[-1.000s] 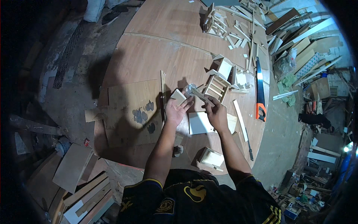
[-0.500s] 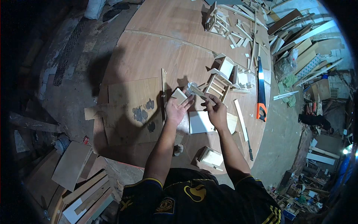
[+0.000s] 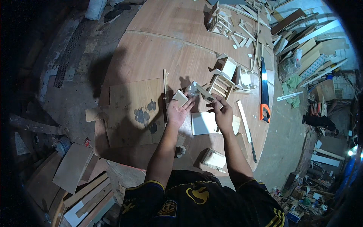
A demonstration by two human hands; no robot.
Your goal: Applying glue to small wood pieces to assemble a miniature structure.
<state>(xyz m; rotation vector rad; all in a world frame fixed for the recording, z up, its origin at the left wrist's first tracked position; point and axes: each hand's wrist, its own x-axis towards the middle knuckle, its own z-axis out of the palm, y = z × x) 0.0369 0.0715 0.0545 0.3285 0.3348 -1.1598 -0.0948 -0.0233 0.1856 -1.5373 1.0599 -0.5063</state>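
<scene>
Palm up, my left hand (image 3: 178, 112) holds a small pale rectangular wood piece (image 3: 180, 98) near the thumb. Just past its fingers is a small clear container (image 3: 193, 89); the fingers seem to support it, though the contact is partly hidden. My right hand (image 3: 223, 115) pinches a flat, pale wooden strip (image 3: 204, 93), whose far end meets the container's mouth. Below and between the hands lies a white board (image 3: 203, 123) on the table. Beyond my right hand stands a small slatted wooden frame (image 3: 220, 89).
On the wooden table (image 3: 159, 56) are a handsaw (image 3: 264, 90), a thin tool with a dark handle (image 3: 253, 153), a small box-like wood piece (image 3: 214, 159) and a stained brown sheet (image 3: 128, 128). Small wooden assemblies (image 3: 219, 22) and offcuts lie at the far right. Scrap boards (image 3: 314, 41) lean beyond.
My right hand has shifted slightly right, and the strip's angle has changed at the container. The left hand stays nearly in place, with the small wood piece tilted a little differently.
</scene>
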